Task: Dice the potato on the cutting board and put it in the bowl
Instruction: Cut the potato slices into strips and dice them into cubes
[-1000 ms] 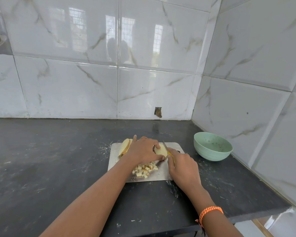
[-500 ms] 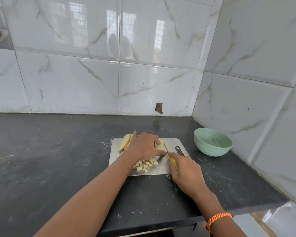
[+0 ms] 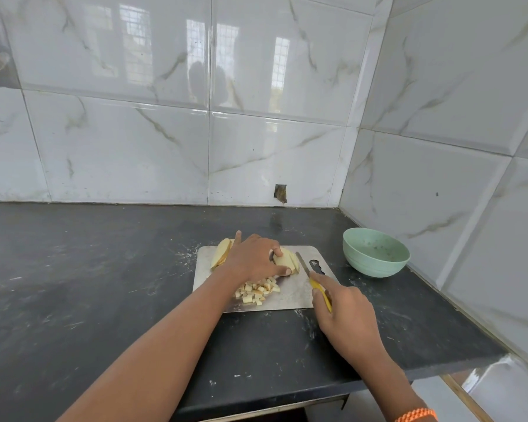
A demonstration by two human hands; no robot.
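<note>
I am standing at the dark worktop (image 3: 104, 300), working in its far right corner. The steel board (image 3: 290, 295) is lying in front of me, and the green bowl (image 3: 375, 254) is waiting just right of it, holding no potato yet. My left hand (image 3: 253, 260) is curling over the sliced potato (image 3: 285, 258) at the board's far side; more slices (image 3: 221, 254) are lying to its left, and the dice (image 3: 256, 289) are piling nearer me. My right hand (image 3: 345, 312) is gripping the knife (image 3: 310, 272) by its yellow handle. The blade is lying close to my left fingertips, so a careless stroke could nick them, or the slices could slide apart. A moment ago the blade was cutting into the potato; now it is drawn back to the right, clear of it.
</note>
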